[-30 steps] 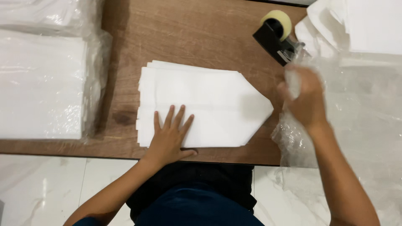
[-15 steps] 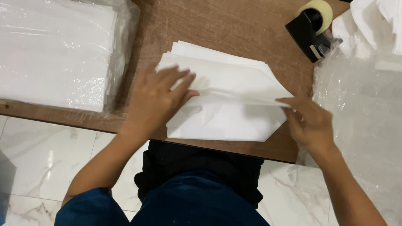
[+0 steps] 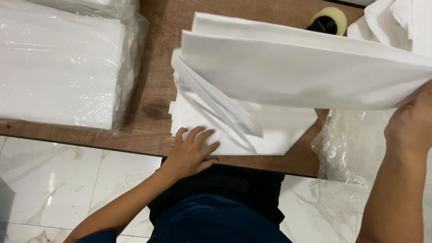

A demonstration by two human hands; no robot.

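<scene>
I keep my left hand flat, fingers spread, pinning the white stack at the bench's near edge so lower sheets stay square. My right hand pinches the lifted sheets, raised well higher than half a second ago, hiding most of the tape dispenser at the far edge.

Stack at the near edge of the bench, top part lifted

The stack of sheets lies on the bench at its near edge; the left hand rests flat on the stack's near left corner. The right hand, off the bench's right edge, holds the lifted bundle of sheets above the stack. A wrapped pack lies at the bench's left end, a tape dispenser at the far edge, loose plastic wrap over the right edge.
</scene>
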